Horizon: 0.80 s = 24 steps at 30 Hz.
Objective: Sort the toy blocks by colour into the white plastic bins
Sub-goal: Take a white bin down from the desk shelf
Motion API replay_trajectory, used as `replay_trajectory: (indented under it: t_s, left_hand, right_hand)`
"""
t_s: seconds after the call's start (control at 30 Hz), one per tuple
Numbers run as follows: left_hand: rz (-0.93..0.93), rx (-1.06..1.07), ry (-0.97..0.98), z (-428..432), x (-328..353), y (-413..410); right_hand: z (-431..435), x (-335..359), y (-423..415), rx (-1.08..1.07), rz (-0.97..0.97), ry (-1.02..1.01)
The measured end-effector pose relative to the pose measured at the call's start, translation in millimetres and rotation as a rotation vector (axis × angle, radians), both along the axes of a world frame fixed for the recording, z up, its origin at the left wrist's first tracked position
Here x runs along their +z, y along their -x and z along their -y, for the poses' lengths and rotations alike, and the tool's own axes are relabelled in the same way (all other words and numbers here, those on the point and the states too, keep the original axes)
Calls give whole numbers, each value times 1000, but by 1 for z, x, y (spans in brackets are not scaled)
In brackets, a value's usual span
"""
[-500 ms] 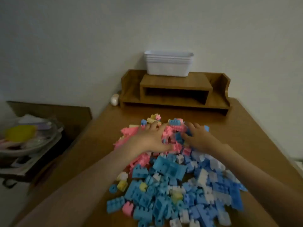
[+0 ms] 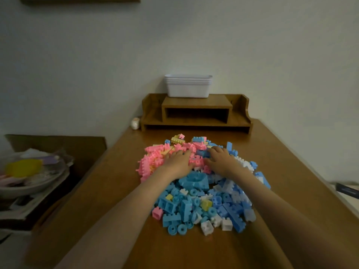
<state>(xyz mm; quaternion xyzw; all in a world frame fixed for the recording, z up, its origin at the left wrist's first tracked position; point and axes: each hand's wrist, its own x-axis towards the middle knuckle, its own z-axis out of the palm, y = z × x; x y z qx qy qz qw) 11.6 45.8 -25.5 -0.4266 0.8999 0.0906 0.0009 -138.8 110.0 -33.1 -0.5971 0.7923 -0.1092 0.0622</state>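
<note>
Pressing the block pile (image 2: 194,206), the left hand (image 2: 177,162) is lying with fingers flat; the right hand (image 2: 221,162) is obscuring its grip, so I cannot tell. The bins (image 2: 188,90) are sitting stacked; sorting is seemingly all outstanding.

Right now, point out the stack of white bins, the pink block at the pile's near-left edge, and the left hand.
stack of white bins (image 2: 188,91), head view, front wall of the outermost bin.
pink block (image 2: 157,213), head view, its front face.
left hand (image 2: 177,163), head view, back of the hand.
</note>
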Motion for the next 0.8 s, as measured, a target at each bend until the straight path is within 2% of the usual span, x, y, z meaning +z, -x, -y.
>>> replay_trajectory:
  t_s: [0.13, 0.27, 0.47, 0.57, 0.7, 0.8]
  left_hand:
    - [-64, -46, 51, 23, 12, 5]
    - [-112, -100, 84, 63, 39, 18]
    - [-231, -26, 227, 132, 80, 40]
    - [-311, 37, 343, 158, 104, 56]
    - [-445, -15, 604, 188, 126, 83]
    - [-455, -2, 723, 209, 139, 104]
  right_hand:
    - [20, 18, 8, -12, 48, 77]
    - [64, 49, 16, 63, 47, 162]
    - [144, 95, 20, 158, -20, 209]
    - [176, 112, 27, 168, -27, 323]
    - [213, 138, 36, 118, -86, 641]
    - [237, 153, 50, 57, -205, 679]
